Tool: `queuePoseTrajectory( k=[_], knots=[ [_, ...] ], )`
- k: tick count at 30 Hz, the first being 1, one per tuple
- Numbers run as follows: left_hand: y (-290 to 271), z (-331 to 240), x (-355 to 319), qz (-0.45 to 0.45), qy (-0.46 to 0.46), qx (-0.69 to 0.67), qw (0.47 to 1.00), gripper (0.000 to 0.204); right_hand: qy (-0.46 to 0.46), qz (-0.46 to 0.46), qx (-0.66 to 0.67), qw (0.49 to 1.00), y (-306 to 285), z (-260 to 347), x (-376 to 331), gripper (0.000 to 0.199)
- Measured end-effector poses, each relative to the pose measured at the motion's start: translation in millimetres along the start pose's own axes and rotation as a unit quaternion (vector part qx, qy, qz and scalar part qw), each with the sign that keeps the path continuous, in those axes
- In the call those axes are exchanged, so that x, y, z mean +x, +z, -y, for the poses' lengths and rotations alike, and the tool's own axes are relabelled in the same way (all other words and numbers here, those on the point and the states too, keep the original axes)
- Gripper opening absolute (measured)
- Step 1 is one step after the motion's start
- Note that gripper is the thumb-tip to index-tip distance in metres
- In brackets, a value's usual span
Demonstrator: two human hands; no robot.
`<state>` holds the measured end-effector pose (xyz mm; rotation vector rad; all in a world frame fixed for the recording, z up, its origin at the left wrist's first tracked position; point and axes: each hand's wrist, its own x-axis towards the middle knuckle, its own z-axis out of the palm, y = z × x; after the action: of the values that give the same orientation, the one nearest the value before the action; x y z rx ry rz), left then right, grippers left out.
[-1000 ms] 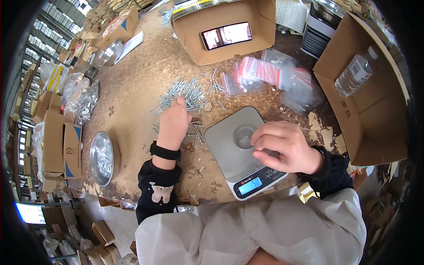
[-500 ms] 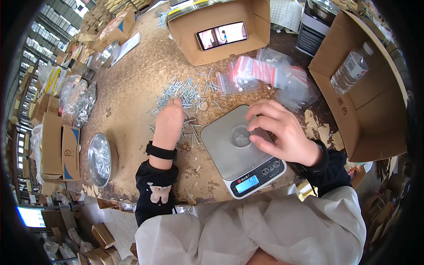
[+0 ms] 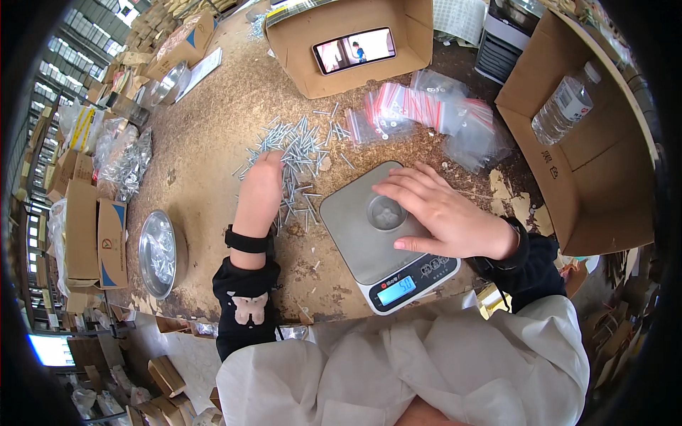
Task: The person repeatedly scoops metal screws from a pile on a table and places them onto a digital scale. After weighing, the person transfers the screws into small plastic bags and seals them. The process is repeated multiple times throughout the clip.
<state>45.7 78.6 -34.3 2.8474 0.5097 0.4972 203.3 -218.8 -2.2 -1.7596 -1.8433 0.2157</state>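
Workshop (screws (image 3: 302, 147), scale (image 3: 348, 213), cartons (image 3: 112, 241))

Black sleeves (image 3: 245, 279), pale patch (image 3: 250, 309), black wristband (image 3: 246, 241), whitish garment (image 3: 398, 362)

Left hand (image 3: 261, 183) curled, right hand (image 3: 446, 219) outstretched

The light is bright and rather even over the table (image 3: 206, 156), and the shadows are soft. Pale daylight shows in the windows (image 3: 79, 58) at the upper left. The phone (image 3: 354, 50) and the scale display (image 3: 395, 291) are glowing, while the screen (image 3: 51, 350) at the lower left is almost pure white. The metal bowl (image 3: 180, 259) has small shiny reflections. The middle is quite clear; toward the rim, straight lines bend, small details become unclear, and the corners are black.
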Motion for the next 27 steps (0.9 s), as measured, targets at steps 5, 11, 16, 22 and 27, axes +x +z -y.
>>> queuePoseTrajectory(
  k=[5, 11, 16, 22, 27],
  knots=[
    [-10, -3, 0, -0.020, 0.007, -0.101, 0.995, 0.022, 0.001, -0.014, 0.018, 1.000, 4, 2, 3, 0.069],
    [-39, -85, -4, 0.077, 0.026, -0.329, 0.941, 0.023, 0.011, -0.055, 0.043, 0.997, 5, 3, 3, 0.066],
    [-36, -136, -21, 0.101, 0.150, -0.236, 0.955, 0.030, 0.016, -0.065, 0.028, 0.997, 12, 1, 4, 0.058],
    [-28, -145, -27, 0.056, 0.179, -0.166, 0.968, 0.043, 0.009, -0.082, 0.007, 0.997, 11, 1, 4, 0.055],
    [-37, -134, -28, 0.042, 0.142, -0.238, 0.960, 0.042, 0.020, -0.063, 0.015, 0.998, 10, 1, 4, 0.060]
  ],
)
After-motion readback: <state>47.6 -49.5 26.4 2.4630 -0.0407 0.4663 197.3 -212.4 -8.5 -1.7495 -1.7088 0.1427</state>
